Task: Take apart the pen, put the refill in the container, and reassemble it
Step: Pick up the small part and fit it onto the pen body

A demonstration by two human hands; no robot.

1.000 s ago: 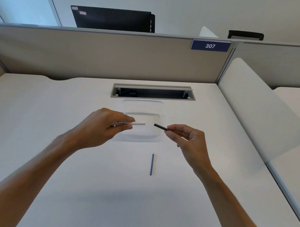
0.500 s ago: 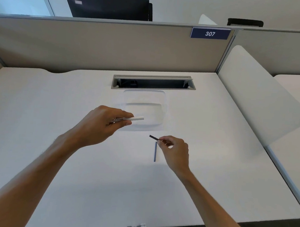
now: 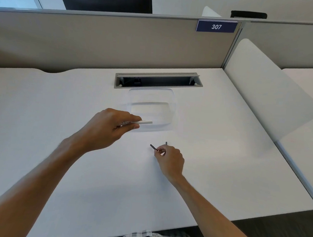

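Note:
My left hand [image 3: 107, 130] holds the white pen barrel [image 3: 146, 122] level, its open end pointing right over the near rim of the clear plastic container [image 3: 173, 103]. My right hand [image 3: 169, 160] is down on the desk, pinching a short dark pen piece [image 3: 153, 147] that sticks out to the upper left. The thin blue refill [image 3: 166, 143] lies on the desk under that hand, with only its far end showing above the fingers. I cannot tell whether the fingers grip the refill.
A grey cable slot [image 3: 158, 80] is set into the white desk [image 3: 51, 112] just behind the container. A beige partition [image 3: 101, 41] closes the back, and a white divider panel [image 3: 263, 88] stands at the right.
My right hand has dropped from beside the barrel down to the desk and now covers most of the refill. My left hand has kept the barrel in place.

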